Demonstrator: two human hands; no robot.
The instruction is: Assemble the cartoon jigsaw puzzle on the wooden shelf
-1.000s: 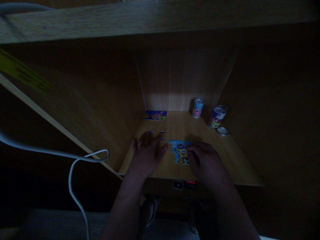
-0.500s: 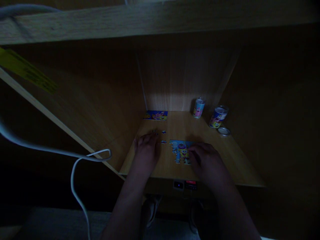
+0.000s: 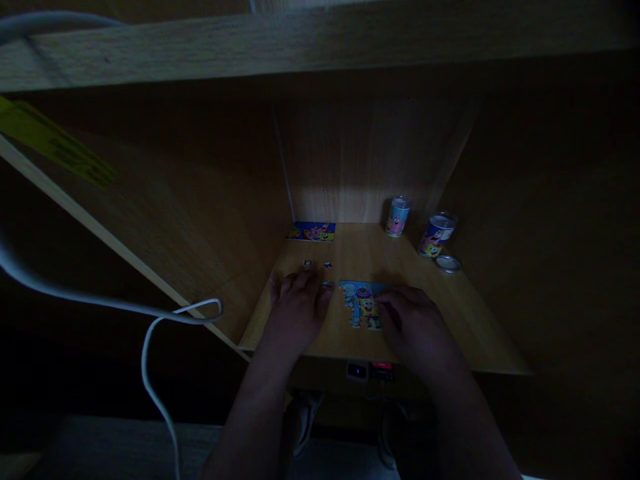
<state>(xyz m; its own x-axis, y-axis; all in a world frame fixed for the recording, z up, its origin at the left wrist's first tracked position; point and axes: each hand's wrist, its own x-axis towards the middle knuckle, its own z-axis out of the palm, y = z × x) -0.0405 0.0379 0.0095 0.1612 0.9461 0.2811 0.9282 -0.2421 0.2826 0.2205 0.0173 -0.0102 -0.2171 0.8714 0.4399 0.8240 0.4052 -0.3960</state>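
Observation:
A partly joined jigsaw puzzle (image 3: 356,303) with a yellow cartoon face and light-blue background lies on the wooden shelf board. Over its right side, my right hand (image 3: 413,319) has thumb and forefinger pinched together at the puzzle; whatever is between them is hidden. To the left, my left hand (image 3: 296,308) rests low over the board, fingers apart. Its thumb and forefinger are beside a loose puzzle piece (image 3: 326,285), partly covering it. Two more pieces lie just beyond the fingers, a left piece (image 3: 308,263) and a right piece (image 3: 328,265).
At the back left lies a flat cartoon picture card (image 3: 313,231). Toward the back right stand a light-blue tin (image 3: 397,219) and a dark-blue tin (image 3: 434,239), with a round lid (image 3: 447,264) beside it. A white cable (image 3: 150,360) hangs at left. Wooden panels enclose the board.
My left hand has shifted slightly right and toward me, its thumb moving out to the loose piece. The far-left piece is now uncovered. My right hand stays nearly still.

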